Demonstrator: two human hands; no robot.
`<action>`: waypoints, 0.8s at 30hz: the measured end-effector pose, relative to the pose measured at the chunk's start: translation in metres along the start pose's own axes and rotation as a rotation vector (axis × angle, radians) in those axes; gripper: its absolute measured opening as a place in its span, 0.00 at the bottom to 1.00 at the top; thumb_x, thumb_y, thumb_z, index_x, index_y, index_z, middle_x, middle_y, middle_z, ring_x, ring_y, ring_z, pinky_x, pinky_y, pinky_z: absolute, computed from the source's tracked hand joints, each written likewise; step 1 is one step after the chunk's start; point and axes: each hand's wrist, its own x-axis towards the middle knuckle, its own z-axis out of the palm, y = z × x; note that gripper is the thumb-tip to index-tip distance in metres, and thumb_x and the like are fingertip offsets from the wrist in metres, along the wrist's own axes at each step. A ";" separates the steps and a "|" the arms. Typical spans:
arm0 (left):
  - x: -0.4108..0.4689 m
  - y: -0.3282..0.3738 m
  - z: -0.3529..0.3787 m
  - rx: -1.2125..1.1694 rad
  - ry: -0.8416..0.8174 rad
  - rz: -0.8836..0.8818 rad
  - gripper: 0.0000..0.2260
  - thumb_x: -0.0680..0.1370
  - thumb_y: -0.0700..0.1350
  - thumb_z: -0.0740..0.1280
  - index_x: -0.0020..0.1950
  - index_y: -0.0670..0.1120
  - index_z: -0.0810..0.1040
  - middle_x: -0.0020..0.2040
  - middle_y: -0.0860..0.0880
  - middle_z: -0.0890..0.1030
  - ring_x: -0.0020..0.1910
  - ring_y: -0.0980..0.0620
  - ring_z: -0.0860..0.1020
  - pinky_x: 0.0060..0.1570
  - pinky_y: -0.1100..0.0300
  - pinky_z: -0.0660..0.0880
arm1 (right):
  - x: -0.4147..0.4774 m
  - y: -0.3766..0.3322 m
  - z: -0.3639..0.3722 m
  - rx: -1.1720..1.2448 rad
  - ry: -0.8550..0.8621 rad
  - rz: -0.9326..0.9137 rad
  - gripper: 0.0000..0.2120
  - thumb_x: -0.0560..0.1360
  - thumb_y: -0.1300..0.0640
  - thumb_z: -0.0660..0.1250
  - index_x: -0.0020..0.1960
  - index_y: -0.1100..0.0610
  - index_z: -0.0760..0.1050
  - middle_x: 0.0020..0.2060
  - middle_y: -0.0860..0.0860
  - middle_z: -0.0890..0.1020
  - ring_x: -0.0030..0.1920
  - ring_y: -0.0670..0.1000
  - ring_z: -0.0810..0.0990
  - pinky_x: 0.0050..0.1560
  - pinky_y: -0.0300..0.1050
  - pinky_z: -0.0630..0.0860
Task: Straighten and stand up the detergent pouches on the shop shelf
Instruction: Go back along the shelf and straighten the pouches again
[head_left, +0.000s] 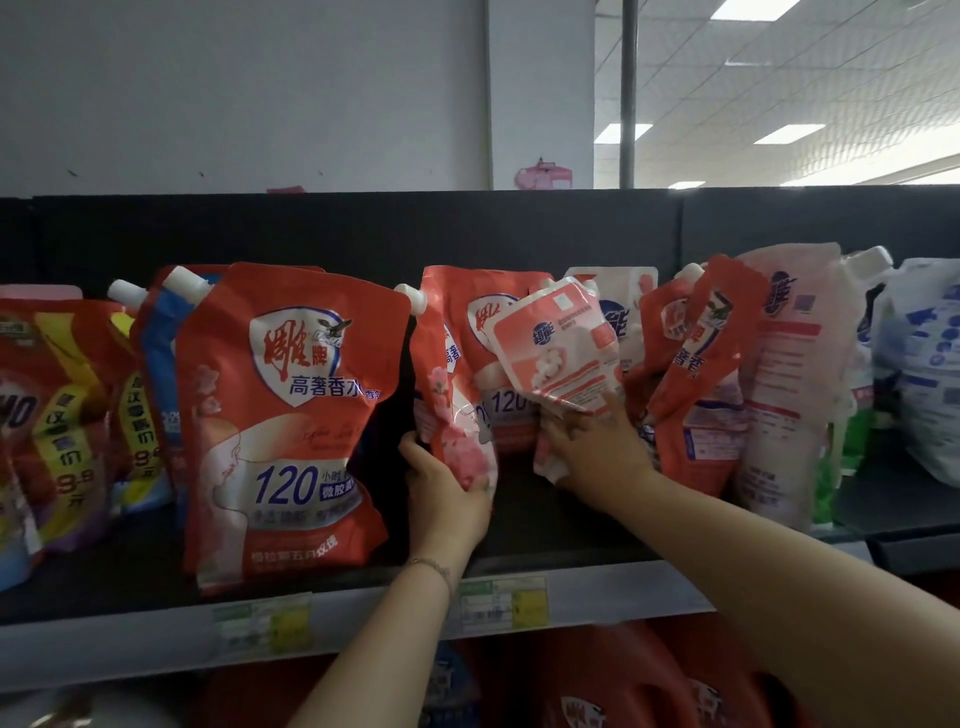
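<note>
- Roughly at mid-frame, the left hand (447, 486) grips the bottom corner of a red pouch (452, 364), with the fingers curled round its lower edge.
- Just to its right, the right hand (592, 449) pinches the lower edge of a small pink pouch (556, 353). This pouch is held up and tilted, its spout toward the upper left, and it overlaps the front of the red pouch.
- Both pouches are over the middle of the shelf (545, 535), where the dark board shows beneath them. Whether the red one's base touches the board I cannot tell.
- Left of the hands, a big pouch (280, 415) stands upright and faces front, with a dark gap between it and the held one.
- Right of the hands, a leaning pouch (696, 374) slumps rightward against a pale pouch (789, 374). A white bag (930, 364) sits at the far right edge.
- Price tags (265, 623) run along the shelf lip at lower centre.
- Step in hand, as I judge it: sorting the middle cluster, with the pink pouch lifted clear while the red one is steadied.
- The next move likely calls for setting the red pouch's base flat and turning its face forward. The pink pouch then needs a spot among its own kind, perhaps to the right.
- These soft pouches probably sag, so each will need a neighbour or the back panel to lean on.
- The leaning pouch at the right is not yet straightened.
</note>
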 end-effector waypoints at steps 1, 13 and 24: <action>0.000 0.000 0.000 0.003 -0.003 -0.003 0.38 0.75 0.40 0.70 0.75 0.45 0.48 0.68 0.39 0.69 0.62 0.42 0.75 0.53 0.60 0.70 | 0.000 0.002 0.002 0.005 0.005 -0.005 0.34 0.80 0.42 0.56 0.80 0.53 0.48 0.78 0.52 0.56 0.78 0.57 0.49 0.72 0.69 0.39; -0.001 0.003 -0.004 0.071 -0.010 0.004 0.37 0.75 0.38 0.70 0.75 0.44 0.48 0.70 0.38 0.68 0.64 0.40 0.74 0.56 0.55 0.71 | -0.019 0.038 0.019 0.180 0.073 0.073 0.35 0.75 0.48 0.67 0.76 0.34 0.53 0.76 0.46 0.63 0.77 0.57 0.54 0.75 0.58 0.44; -0.007 0.008 -0.010 0.026 -0.011 -0.006 0.36 0.75 0.45 0.71 0.74 0.44 0.51 0.64 0.40 0.74 0.57 0.41 0.78 0.47 0.58 0.72 | -0.036 0.040 0.007 0.115 0.029 0.152 0.22 0.78 0.52 0.61 0.72 0.44 0.67 0.72 0.49 0.69 0.74 0.55 0.63 0.75 0.55 0.44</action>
